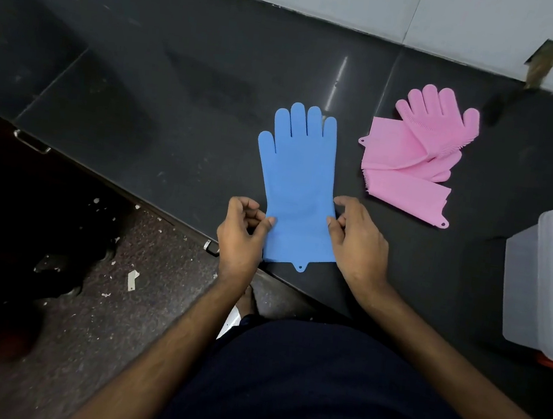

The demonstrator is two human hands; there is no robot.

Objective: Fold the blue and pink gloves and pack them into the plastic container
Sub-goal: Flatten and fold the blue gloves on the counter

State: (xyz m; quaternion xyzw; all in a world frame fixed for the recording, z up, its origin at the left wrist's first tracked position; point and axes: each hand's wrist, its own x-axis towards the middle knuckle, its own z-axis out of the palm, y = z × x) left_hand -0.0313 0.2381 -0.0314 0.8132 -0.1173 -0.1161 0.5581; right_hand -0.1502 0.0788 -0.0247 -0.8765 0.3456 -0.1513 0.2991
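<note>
now both hands, left hand (pixel 241 229) and right hand (pixel 358 239), pinch the flat blue glove (pixel 297 177).

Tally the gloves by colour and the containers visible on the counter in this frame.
Blue glove: 1 visible, flat, cuff pinched by left hand and right hand
Pink gloves: 2, overlapping
Container: 1
Total: 4
</note>
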